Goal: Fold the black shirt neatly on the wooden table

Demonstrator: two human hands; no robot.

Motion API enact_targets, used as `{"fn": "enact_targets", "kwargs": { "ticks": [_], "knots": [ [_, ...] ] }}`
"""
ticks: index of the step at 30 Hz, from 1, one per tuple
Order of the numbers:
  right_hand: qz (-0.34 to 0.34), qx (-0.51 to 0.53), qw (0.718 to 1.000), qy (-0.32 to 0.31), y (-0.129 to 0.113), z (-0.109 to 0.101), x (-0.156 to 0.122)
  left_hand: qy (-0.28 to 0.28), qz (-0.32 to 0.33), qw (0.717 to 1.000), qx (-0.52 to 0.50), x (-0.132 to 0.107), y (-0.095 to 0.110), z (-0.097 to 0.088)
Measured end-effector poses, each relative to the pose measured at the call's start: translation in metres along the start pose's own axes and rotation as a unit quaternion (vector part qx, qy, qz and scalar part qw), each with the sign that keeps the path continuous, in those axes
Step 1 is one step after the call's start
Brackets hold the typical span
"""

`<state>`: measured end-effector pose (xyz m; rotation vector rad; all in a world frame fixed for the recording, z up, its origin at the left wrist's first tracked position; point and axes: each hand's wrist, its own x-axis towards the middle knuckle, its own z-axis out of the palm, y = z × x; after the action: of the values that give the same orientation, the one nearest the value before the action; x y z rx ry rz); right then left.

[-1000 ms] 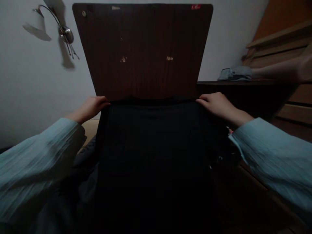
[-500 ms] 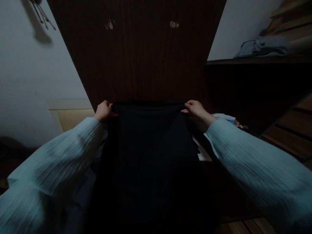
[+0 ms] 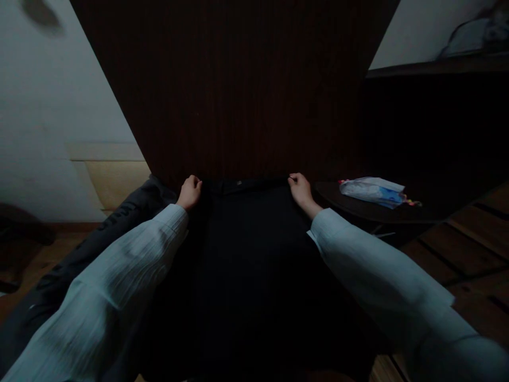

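A black garment (image 3: 246,244) is spread below me, its top edge stretched level between my hands. That edge looks like a waistband, with a tiny pale mark near its middle. At its left corner my left hand (image 3: 190,192) is closed in a pinch on the cloth. On the opposite corner my right hand (image 3: 301,192) pinches the same edge. The lower part of the garment is too dark to make out its shape. Beside my left arm lies a dark grey garment (image 3: 123,212) with black lettering.
A dark wooden panel (image 3: 246,95) rises just beyond the hands. To the right, a white and blue plastic packet (image 3: 371,191) rests on a rounded dark shelf (image 3: 338,200). Wooden slats (image 3: 457,260) show at the far right, and a pale wall (image 3: 51,95) stands at the left.
Both hands have moved slightly down and closer together, still pinching the black garment's edge. The view has tilted down, showing more of the grey garment and the packet.
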<state>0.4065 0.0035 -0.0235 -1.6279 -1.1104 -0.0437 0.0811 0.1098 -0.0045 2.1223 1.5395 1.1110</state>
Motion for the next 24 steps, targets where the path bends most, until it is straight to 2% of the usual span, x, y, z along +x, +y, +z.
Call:
{"fn": "enact_targets", "kwargs": {
  "ticks": [6,9,13,18,24],
  "knots": [
    [0.087,0.066,0.993,0.054,0.03,0.032,-0.05,0.055,-0.045,0.994,-0.079,-0.044,-0.041,0.037],
    [0.094,0.08,0.991,0.05,0.044,0.041,-0.066,0.081,-0.06,0.989,-0.108,-0.06,-0.063,0.048],
    [0.085,0.104,0.99,0.045,0.056,0.044,-0.07,0.088,-0.07,0.986,-0.125,-0.068,-0.086,0.055],
    [0.08,0.112,0.989,0.049,0.062,0.041,-0.069,0.079,-0.065,0.988,-0.119,-0.065,-0.096,0.056],
    [0.06,0.059,0.995,0.05,0.056,0.038,-0.071,0.073,-0.066,0.991,-0.085,-0.066,-0.092,0.055]
  ]
}}
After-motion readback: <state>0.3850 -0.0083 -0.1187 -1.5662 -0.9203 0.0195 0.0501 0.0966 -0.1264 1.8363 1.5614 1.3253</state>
